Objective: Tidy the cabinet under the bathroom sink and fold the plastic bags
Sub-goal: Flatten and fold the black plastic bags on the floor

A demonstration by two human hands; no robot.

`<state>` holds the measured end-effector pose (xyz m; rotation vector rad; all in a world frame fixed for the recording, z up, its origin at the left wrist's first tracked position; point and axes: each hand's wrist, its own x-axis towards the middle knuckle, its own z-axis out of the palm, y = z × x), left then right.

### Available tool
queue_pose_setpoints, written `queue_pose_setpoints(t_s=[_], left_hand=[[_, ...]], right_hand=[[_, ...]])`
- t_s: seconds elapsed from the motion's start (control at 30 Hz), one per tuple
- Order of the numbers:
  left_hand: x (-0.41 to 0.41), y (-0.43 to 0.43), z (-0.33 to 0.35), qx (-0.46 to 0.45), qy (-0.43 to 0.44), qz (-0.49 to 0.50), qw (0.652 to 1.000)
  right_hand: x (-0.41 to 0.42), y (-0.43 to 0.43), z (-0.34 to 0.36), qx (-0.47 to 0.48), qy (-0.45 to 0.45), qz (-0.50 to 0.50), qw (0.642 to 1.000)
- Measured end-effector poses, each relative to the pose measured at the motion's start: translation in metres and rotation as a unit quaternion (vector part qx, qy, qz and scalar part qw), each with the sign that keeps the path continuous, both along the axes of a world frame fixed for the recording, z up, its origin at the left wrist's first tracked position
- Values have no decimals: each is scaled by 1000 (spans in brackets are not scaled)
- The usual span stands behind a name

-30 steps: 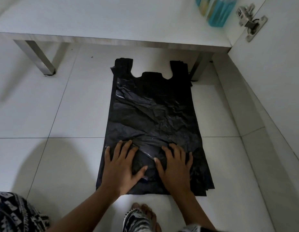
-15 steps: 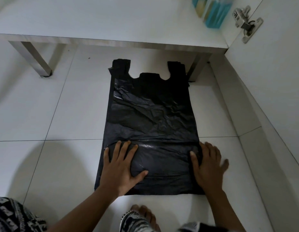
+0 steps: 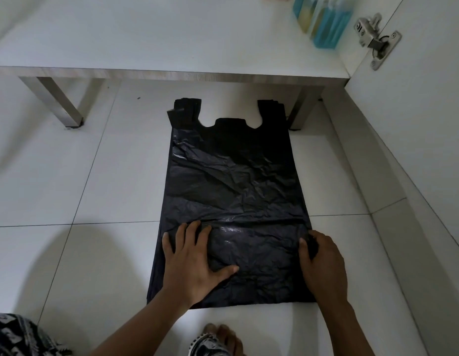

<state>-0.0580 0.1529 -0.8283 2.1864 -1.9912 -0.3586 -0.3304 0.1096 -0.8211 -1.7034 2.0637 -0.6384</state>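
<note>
A black plastic bag (image 3: 236, 181) lies flat on the white tile floor, its two handles pointing away from me toward the cabinet. My left hand (image 3: 190, 263) presses on the bag's near left part with fingers spread and thumb out. At the bag's right edge, my right hand (image 3: 323, 265) has its fingers curled round the plastic, thumb on top. A crease runs across the bag just beyond my fingertips.
The open cabinet's white bottom shelf (image 3: 172, 42) stands on metal legs (image 3: 61, 101) just past the bag. Blue bottles (image 3: 326, 24) stand at its right end beside a door hinge (image 3: 377, 39). The cabinet door (image 3: 428, 124) flanks the right. My foot (image 3: 223, 337) is near the bag's bottom edge.
My right hand slid from the bag's middle out to its right edge and now curls round that edge. My left hand stayed pressed in place.
</note>
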Motion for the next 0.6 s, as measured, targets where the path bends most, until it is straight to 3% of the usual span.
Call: queue_pose_setpoints(t_s=[0.2, 0.4, 0.6], left_hand=[[9, -43, 32, -83, 14, 15, 996], [30, -107, 1, -16, -56, -42, 997], [37, -106, -16, -24, -54, -51, 997]], right_hand=[[23, -33, 29, -62, 67, -4, 996], [126, -79, 5, -69, 136, 195, 969], [95, -107, -30, -50, 196, 212, 956]])
